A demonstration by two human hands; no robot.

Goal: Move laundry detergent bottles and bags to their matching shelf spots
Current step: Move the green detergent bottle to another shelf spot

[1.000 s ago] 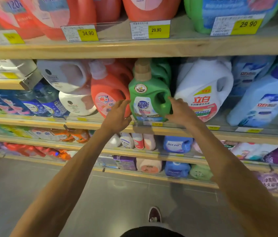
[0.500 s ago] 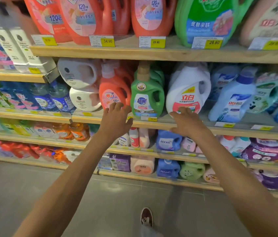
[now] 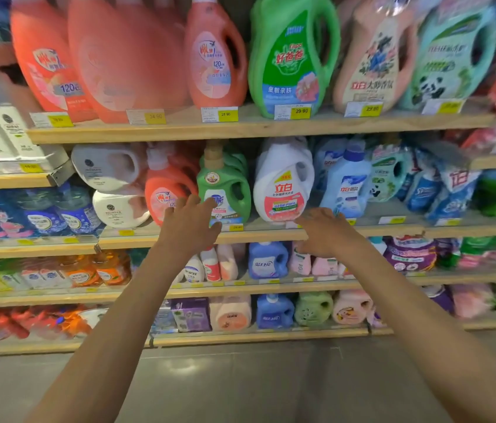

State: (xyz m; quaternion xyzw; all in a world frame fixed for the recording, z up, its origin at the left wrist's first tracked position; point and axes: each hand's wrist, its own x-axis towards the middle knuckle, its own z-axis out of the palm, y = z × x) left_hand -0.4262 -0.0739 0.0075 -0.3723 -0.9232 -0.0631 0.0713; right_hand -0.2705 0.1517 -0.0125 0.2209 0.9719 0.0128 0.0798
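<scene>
A green detergent bottle (image 3: 225, 190) with a tan cap stands upright on the middle shelf (image 3: 271, 236), between an orange-red bottle (image 3: 164, 190) and a white bottle (image 3: 283, 184) with a red label. My left hand (image 3: 190, 225) hovers in front of the green and orange-red bottles, fingers spread and holding nothing. My right hand (image 3: 327, 232) hangs just below the white bottle at the shelf edge, fingers relaxed and empty. Neither hand grips a bottle.
The top shelf (image 3: 240, 126) carries large orange, green, pink and teal bottles. White jugs (image 3: 109, 166) lie stacked on their sides at left; blue bottles and bags (image 3: 347, 181) fill the right. Lower shelves hold small bottles and pouches. Grey floor lies below.
Both hands have let go of the green bottle, which stays on the middle shelf, and have drawn back and down from it. The view has tilted upward, showing more of the top shelf.
</scene>
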